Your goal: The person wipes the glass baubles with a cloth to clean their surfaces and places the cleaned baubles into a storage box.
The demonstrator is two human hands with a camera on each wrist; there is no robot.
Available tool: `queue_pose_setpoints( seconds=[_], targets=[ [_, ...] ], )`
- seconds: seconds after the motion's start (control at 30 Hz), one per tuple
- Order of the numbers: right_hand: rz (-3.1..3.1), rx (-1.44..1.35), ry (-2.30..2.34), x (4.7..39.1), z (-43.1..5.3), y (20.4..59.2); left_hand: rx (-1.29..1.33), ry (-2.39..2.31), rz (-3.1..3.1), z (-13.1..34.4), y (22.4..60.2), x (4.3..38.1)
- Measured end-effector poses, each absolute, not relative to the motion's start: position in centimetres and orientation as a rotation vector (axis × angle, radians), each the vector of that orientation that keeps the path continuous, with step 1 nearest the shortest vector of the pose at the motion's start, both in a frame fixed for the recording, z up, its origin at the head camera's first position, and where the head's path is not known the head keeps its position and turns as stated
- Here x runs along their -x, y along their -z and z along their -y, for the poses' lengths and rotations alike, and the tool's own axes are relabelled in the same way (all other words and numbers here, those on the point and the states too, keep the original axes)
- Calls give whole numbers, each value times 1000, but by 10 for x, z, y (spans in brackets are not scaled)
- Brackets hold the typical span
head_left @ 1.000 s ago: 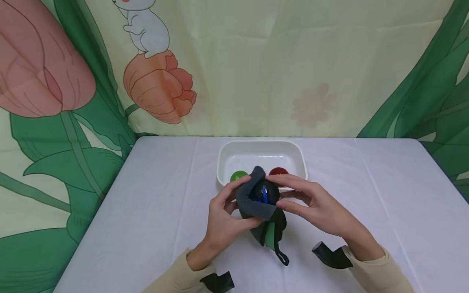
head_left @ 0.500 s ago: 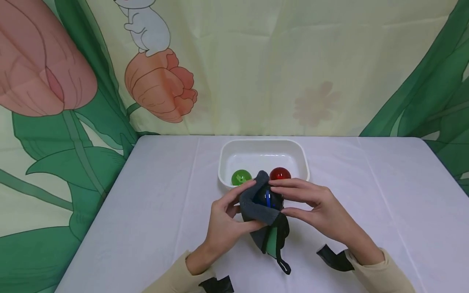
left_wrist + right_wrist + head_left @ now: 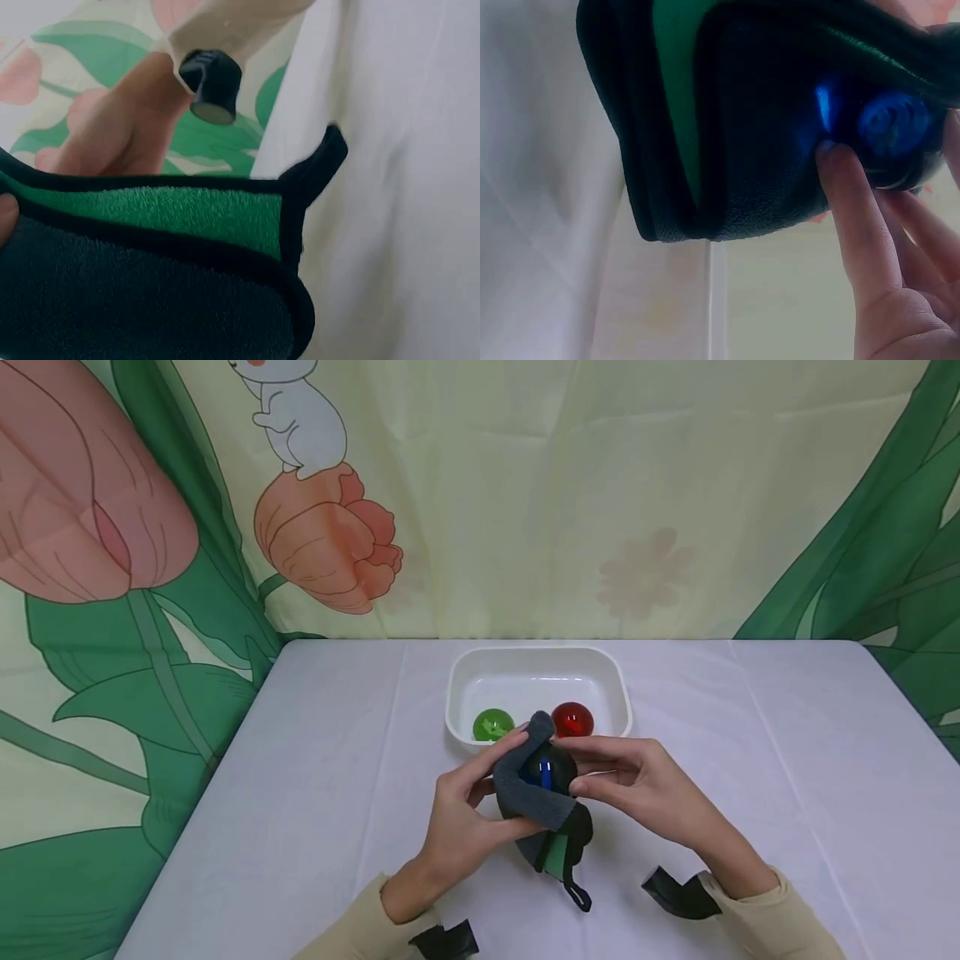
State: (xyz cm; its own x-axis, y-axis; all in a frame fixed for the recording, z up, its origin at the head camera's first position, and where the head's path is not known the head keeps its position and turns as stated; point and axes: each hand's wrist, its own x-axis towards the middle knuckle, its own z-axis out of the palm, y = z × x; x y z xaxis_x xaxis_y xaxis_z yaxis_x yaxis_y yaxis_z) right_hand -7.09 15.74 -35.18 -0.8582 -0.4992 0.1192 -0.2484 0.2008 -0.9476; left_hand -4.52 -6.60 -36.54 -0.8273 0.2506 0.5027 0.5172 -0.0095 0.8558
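A glossy dark blue ball (image 3: 551,767) sits in the fold of a dark grey and green cloth (image 3: 534,800) with black edging and a hanging loop. My left hand (image 3: 467,827) grips the cloth from the left, wrapping it against the ball. From the right, my right hand (image 3: 645,785) holds the ball, its thumb on the near side and fingers on the far side. In the right wrist view the thumb tip presses the ball (image 3: 892,124) beside the cloth. The cloth's green inner side (image 3: 172,217) shows in the left wrist view.
A white tray (image 3: 536,654) stands just beyond the hands, with a green ball (image 3: 492,725) at its left and a red ball (image 3: 573,720) at its right. All this is on a table with a white cover (image 3: 330,793), before a printed curtain (image 3: 525,527).
Cloth and ball have shifted slightly toward me, uncovering more of the green and red balls. My right fingers have moved down from the ball's upper edge and drawn closer together at its right side.
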Motion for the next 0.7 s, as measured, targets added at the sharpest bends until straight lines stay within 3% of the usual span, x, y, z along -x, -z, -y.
queue_pose_setpoints(
  seconds=[0.27,0.7],
  targets=[
    [-2295,740,1726,72,-156,358,691,2036,2070,66,352,41],
    [-2609,1371,1570,71,-157,353,644,2073,2070,65,354,40]
  ],
)
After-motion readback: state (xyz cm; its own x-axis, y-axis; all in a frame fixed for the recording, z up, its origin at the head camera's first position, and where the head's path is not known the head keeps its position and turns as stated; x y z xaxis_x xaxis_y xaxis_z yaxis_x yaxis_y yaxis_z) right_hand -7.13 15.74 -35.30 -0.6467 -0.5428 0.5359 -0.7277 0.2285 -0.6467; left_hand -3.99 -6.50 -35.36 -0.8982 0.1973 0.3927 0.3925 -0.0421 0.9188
